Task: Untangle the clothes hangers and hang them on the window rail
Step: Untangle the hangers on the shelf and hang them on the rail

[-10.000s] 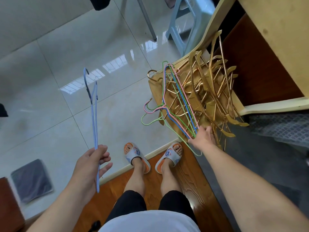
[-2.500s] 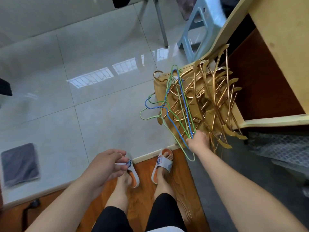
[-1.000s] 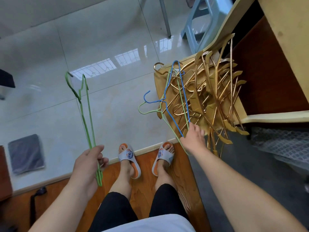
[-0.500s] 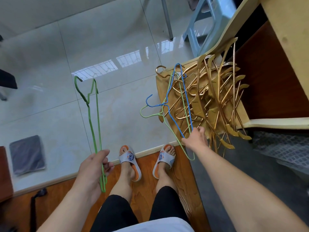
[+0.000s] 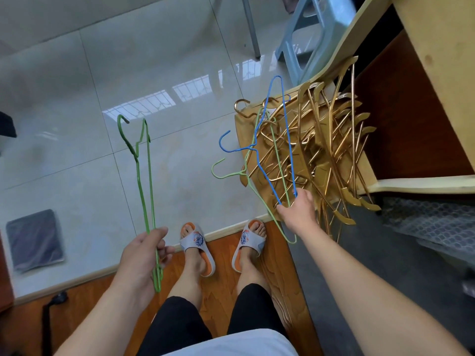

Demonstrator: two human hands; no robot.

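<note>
Left hand: my left hand (image 5: 144,255) curls round the lower bar of a bright green wire hanger (image 5: 144,181), thumb pressed over the wire; the hanger stands up from my fist with its hook at the top, clear of everything else.

Right hand: my right hand (image 5: 298,209) pinches a royal blue wire hanger (image 5: 280,140) and a pale green wire hanger (image 5: 259,173) together at their lower bars, fingers closed tight on both.

Pile: a tangled heap of gold metal hangers (image 5: 331,145) lies on a light wooden chair seat (image 5: 244,152), several ends jutting past its front edge. The two wires I pinch run up over this heap.

Window rail: not in view, so I cannot tell how far I must carry the hangers.

Stage: as I judge it, one hanger is freed and two are half out; nothing is hung yet.

Risk, snagging: the blue and pale green wires cross near their necks, and one seems threaded among gold hooks. A hard pull could drag gold hangers off the seat onto the glossy tiled floor (image 5: 128,73).

Risk, slipping: thin wire held only at one corner may twist out of my pinch.

Risk, feet: falling metal would land near my sandalled toes (image 5: 254,227).
</note>
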